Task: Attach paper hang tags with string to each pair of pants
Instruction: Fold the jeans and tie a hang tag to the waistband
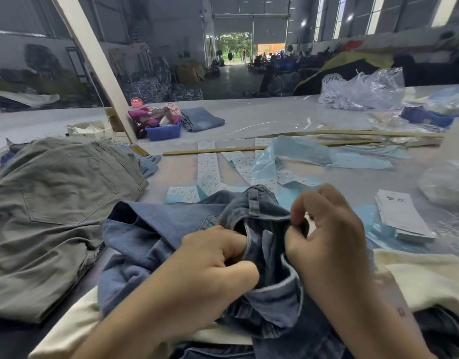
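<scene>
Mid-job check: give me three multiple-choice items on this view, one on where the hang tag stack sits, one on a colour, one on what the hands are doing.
1. Where is the stack of white hang tags?
A. right of the blue jeans
B. on the grey pants
C. in the blue bin

2. What colour are the folded pants on the left?
A. black
B. grey
C. red

3. What are the hands doing?
A. both rest flat on the table
B. both grip the waistband of the blue jeans
C. one holds scissors

Answers: 1 A, the stack lies on the table beside the right hand. 2 B, the cloth is grey. 3 B, the left hand and the right hand pinch denim.
</scene>
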{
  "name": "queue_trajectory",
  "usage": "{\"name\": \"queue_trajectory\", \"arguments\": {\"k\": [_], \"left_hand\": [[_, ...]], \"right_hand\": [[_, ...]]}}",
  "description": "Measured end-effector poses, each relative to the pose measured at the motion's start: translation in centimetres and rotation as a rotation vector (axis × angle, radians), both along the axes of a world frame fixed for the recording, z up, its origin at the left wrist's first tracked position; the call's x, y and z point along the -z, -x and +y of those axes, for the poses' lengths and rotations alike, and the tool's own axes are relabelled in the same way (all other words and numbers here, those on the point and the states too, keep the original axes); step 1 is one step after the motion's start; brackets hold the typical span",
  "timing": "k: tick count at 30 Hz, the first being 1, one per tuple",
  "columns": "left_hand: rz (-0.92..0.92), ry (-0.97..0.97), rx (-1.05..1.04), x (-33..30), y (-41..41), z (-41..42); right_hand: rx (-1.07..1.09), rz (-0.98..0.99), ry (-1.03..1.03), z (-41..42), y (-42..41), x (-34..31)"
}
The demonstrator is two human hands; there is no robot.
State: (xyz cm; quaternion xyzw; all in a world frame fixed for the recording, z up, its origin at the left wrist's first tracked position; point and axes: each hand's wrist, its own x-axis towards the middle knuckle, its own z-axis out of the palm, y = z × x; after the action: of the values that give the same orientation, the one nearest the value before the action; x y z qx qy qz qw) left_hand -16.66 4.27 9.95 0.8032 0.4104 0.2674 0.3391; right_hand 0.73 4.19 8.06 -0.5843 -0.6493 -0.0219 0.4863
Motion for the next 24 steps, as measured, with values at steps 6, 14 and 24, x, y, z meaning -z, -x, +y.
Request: {"name": "queue_trajectory", "arguments": {"k": [6, 14, 24], "left_hand": [[0.093, -0.208, -0.059, 0.7, -1.5, -0.4], [0.129, -0.131, -0.05, 0.4, -1.5, -0.4], [0.093, 0.02, -0.275, -0.5, -2.2, -0.6]], "right_hand": [[-0.446, 0.174, 0.33, -2.7, -0.6, -1.1], [-0.58, 0.431, 0.567, -2.2, -2.1, -0.7], [-0.661, 0.723, 0.492, -1.8, -3.1, 1.4]]}}
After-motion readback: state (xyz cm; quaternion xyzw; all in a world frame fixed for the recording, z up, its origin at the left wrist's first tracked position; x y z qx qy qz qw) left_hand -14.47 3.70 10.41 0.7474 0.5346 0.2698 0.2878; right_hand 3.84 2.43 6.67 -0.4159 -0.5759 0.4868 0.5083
